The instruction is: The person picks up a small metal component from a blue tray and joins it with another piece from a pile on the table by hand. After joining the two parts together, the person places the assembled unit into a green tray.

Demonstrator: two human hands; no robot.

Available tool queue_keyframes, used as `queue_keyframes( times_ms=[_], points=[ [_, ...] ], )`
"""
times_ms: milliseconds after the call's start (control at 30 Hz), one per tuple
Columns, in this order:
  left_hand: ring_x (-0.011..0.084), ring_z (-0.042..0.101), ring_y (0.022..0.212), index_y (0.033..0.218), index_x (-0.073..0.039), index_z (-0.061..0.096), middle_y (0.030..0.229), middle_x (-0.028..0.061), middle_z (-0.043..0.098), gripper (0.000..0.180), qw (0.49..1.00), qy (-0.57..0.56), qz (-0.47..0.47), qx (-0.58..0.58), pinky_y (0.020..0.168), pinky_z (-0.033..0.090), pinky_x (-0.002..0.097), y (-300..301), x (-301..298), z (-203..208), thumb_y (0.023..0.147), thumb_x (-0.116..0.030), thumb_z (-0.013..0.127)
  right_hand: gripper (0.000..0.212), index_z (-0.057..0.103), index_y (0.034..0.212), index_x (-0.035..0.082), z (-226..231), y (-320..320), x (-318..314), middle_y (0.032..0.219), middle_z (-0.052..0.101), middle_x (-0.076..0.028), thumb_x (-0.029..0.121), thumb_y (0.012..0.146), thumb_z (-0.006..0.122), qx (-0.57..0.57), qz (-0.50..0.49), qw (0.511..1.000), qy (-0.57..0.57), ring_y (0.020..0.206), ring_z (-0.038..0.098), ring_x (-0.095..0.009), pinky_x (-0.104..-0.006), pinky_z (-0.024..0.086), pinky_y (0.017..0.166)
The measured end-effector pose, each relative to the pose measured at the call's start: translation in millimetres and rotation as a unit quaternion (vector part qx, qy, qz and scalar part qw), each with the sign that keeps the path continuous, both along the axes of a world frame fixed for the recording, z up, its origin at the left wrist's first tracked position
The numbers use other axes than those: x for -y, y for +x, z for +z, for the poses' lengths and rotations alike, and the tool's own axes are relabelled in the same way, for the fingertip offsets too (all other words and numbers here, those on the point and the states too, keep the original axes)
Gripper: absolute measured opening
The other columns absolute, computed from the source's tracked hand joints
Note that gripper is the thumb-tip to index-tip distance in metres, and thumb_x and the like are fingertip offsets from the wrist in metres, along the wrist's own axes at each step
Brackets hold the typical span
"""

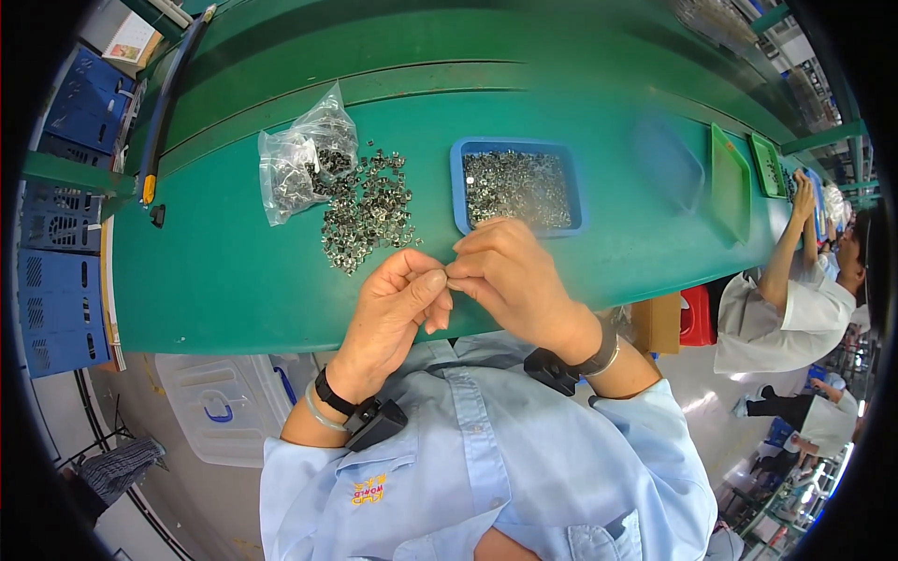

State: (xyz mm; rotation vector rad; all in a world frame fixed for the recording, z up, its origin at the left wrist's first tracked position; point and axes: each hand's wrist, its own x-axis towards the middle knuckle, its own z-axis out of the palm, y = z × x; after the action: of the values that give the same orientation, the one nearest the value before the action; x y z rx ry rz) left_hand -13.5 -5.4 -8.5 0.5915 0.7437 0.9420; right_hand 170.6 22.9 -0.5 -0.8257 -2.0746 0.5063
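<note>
My left hand (404,297) and my right hand (510,280) meet fingertip to fingertip above the near part of the green table. Both are closed in a pinch, and whatever sits between the fingers is too small and covered to make out. Just beyond my left hand spreads a loose pile of small shiny metal parts (368,213). A clear plastic bag (288,178), lying on its side, holds more of them and touches the pile. Past my right hand stands a blue tray (577,224) filled with similar small metal pieces (514,185).
Toward the right lie a green tray (730,182) and a smaller green tray (767,166). A co-worker (786,309) works at the table's right end. Blue crates (64,313) are stacked at the left. Under the table edge sits a clear lidded box (220,407).
</note>
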Motion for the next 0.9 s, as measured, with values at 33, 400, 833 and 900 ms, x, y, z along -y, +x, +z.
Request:
queue_keyframes(
  times_ms=[33, 400, 833, 900],
  points=[
    [0.0099, 0.056, 0.06, 0.093, -0.006, 0.055, 0.074, 0.0039, 0.061, 0.012, 1.0, 0.006, -0.003, 0.009, 0.052, 0.043, 0.0216, 0, 0, -1, 0.093, -0.017, 0.058, 0.025, 0.06, 0.088, 0.008, -1, 0, 1, 0.09, 0.058, -0.006, 0.004, 0.069, 0.075, -0.014, 0.006, 1.0, -0.017, 0.088, 0.058, -0.027, -0.0394, 0.046, 0.082],
    [0.0095, 0.056, 0.059, 0.091, -0.006, 0.056, 0.072, 0.0032, 0.061, 0.012, 0.998, 0.023, -0.029, -0.041, 0.052, 0.043, 0.0216, -1, -4, -3, 0.093, -0.017, 0.058, 0.023, 0.059, 0.091, 0.008, -7, 1, 7, 0.09, 0.059, -0.006, 0.002, 0.073, 0.072, -0.026, 0.001, 0.998, -0.065, 0.087, 0.059, -0.027, -0.0381, 0.047, 0.08],
    [0.009, 0.056, 0.062, 0.092, -0.004, 0.057, 0.075, 0.0039, 0.061, 0.014, 0.999, 0.013, -0.014, -0.027, 0.054, 0.044, 0.0215, 0, -3, 6, 0.094, -0.018, 0.057, 0.023, 0.059, 0.091, 0.008, -7, 1, 5, 0.088, 0.06, -0.005, 0.003, 0.074, 0.072, -0.036, -0.002, 0.998, -0.046, 0.085, 0.058, -0.027, -0.0389, 0.047, 0.081],
    [0.0091, 0.055, 0.061, 0.092, -0.004, 0.056, 0.074, 0.0037, 0.061, 0.014, 0.999, 0.025, -0.016, -0.045, 0.054, 0.044, 0.0216, -1, -3, 6, 0.094, -0.018, 0.057, 0.023, 0.059, 0.092, 0.008, -6, 1, 5, 0.088, 0.06, -0.005, 0.003, 0.073, 0.072, -0.03, -0.002, 0.999, -0.042, 0.085, 0.058, -0.027, -0.039, 0.047, 0.081]
  ],
)
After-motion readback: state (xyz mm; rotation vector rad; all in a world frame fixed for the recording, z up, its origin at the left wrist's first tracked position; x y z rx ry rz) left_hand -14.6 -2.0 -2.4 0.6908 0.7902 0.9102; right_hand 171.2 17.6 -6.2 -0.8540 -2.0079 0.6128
